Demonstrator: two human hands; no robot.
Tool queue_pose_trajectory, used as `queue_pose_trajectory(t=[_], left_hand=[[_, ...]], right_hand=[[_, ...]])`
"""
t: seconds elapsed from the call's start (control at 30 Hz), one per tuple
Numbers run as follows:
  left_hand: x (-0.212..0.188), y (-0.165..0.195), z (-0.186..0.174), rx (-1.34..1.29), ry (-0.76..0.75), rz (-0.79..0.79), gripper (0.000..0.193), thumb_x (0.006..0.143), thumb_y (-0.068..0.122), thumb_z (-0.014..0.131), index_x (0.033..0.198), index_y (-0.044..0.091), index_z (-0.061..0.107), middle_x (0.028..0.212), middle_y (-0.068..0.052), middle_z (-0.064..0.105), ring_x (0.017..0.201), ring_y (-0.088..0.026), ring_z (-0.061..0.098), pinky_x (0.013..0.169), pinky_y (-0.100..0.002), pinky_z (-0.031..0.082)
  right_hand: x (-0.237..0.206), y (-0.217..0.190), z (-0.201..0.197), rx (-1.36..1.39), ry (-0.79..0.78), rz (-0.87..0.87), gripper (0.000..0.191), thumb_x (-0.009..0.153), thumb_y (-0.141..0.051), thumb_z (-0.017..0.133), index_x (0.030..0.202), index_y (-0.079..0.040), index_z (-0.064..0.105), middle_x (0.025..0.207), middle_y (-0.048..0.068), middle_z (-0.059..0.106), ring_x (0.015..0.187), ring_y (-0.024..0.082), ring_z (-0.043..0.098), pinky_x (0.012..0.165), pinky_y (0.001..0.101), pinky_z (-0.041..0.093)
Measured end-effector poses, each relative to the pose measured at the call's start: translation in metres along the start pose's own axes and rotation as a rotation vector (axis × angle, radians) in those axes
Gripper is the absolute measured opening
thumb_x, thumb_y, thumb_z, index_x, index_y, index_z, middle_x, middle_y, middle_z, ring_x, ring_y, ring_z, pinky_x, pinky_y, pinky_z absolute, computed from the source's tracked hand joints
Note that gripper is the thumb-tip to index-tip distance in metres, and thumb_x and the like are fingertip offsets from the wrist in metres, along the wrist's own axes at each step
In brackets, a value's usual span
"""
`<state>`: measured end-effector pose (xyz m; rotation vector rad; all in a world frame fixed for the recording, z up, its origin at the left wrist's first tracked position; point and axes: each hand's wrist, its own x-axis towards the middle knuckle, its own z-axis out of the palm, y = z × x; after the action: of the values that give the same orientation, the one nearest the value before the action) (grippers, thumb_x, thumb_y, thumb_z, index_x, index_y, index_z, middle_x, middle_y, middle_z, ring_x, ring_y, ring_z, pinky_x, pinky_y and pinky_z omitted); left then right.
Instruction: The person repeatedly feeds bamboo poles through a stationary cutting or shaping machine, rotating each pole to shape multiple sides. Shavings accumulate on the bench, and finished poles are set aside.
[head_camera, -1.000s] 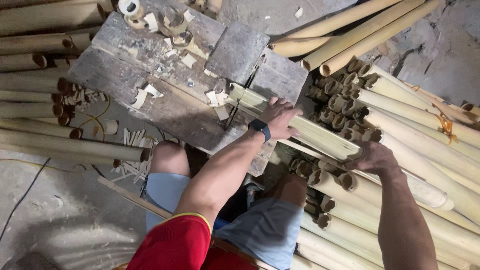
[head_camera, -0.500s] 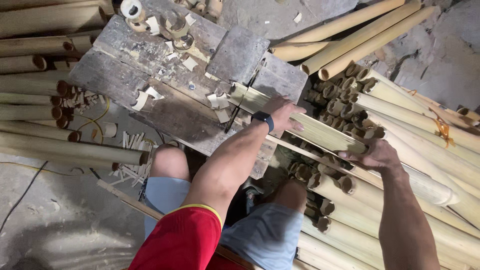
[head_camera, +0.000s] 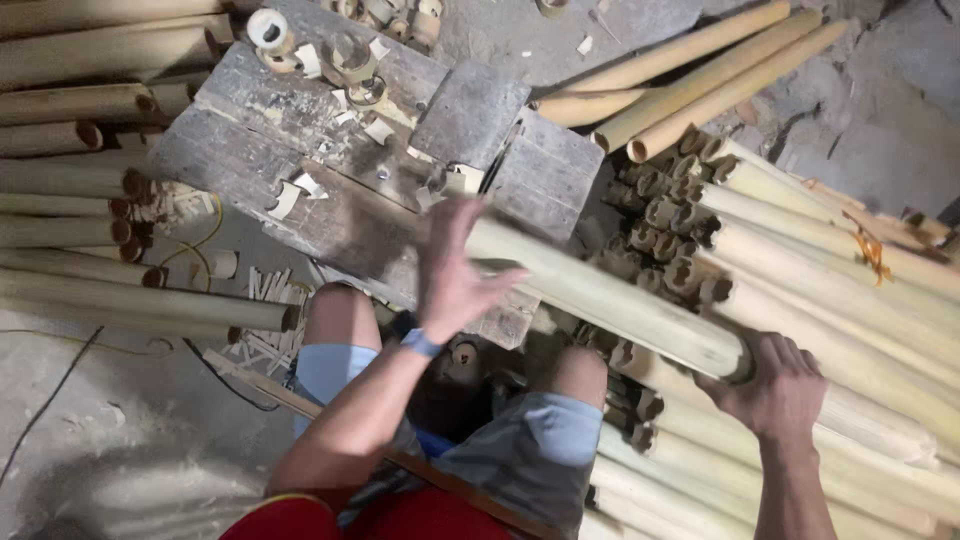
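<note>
Gripping the near end of a long pale bamboo pole (head_camera: 610, 295), the right hand (head_camera: 775, 385) holds it slanting over the wooden surface (head_camera: 300, 150); the left hand (head_camera: 455, 270) spreads open, blurred, against it.

Pale bamboo pole (head_camera: 610, 295) (nearly level) across block

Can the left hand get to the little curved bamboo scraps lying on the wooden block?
Probably yes. The left hand is open above the near edge of the wooden block, and nothing covers the bamboo scraps. The right hand grips the bamboo pole end.
</note>
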<state>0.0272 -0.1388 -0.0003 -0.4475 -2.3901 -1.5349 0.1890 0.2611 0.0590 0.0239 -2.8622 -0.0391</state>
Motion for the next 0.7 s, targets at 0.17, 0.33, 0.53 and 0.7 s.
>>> queue_pose_trajectory(t=[0.17, 0.33, 0.53, 0.7], left_hand=[[-0.053, -0.013, -0.076, -0.74, -0.411, -0.582, 0.061, 0.078, 0.035, 0.09, 0.124, 0.002, 0.067, 0.132, -0.016, 0.068, 0.118, -0.024, 0.071, 0.102, -0.043, 0.061], [-0.072, 0.01, -0.126, 0.769, -0.402, 0.289, 0.085, 0.047, 0.055, 0.09, 0.12, 0.018, 0.068, 0.131, -0.019, 0.064, 0.115, -0.039, 0.066, 0.09, -0.052, 0.052], [-0.074, 0.07, -0.037, 0.123, -1.045, -0.002, 0.115, 0.054, 0.045, 0.094, 0.144, -0.004, 0.043, 0.128, -0.022, 0.064, 0.1, -0.038, 0.067, 0.083, -0.043, 0.055], [-0.052, 0.08, -0.039, -0.193, -0.905, -0.249, 0.057, 0.07, 0.028, 0.084, 0.118, 0.003, 0.065, 0.11, -0.014, 0.075, 0.097, -0.023, 0.073, 0.086, -0.036, 0.06]], right_hand=[[-0.051, -0.059, -0.006, 0.127, 0.016, 0.002, 0.063, 0.041, -0.035, 0.094, 0.091, -0.005, 0.069, 0.08, 0.011, 0.064, 0.078, 0.032, 0.062, 0.077, 0.0469, 0.05], [-0.057, -0.116, -0.012, 0.135, -0.039, -0.172, 0.06, 0.045, -0.032, 0.088, 0.097, -0.006, 0.073, 0.095, 0.011, 0.071, 0.09, 0.031, 0.067, 0.082, 0.0434, 0.054], [-0.015, -0.124, -0.049, -0.063, 0.087, -0.315, 0.056, 0.064, -0.033, 0.088, 0.115, -0.014, 0.073, 0.109, 0.004, 0.07, 0.107, 0.026, 0.065, 0.105, 0.0495, 0.05], [-0.001, -0.098, -0.031, 0.22, 0.531, 0.179, 0.085, 0.08, -0.055, 0.081, 0.137, 0.001, 0.052, 0.132, 0.025, 0.052, 0.127, 0.04, 0.048, 0.114, 0.0518, 0.038]])
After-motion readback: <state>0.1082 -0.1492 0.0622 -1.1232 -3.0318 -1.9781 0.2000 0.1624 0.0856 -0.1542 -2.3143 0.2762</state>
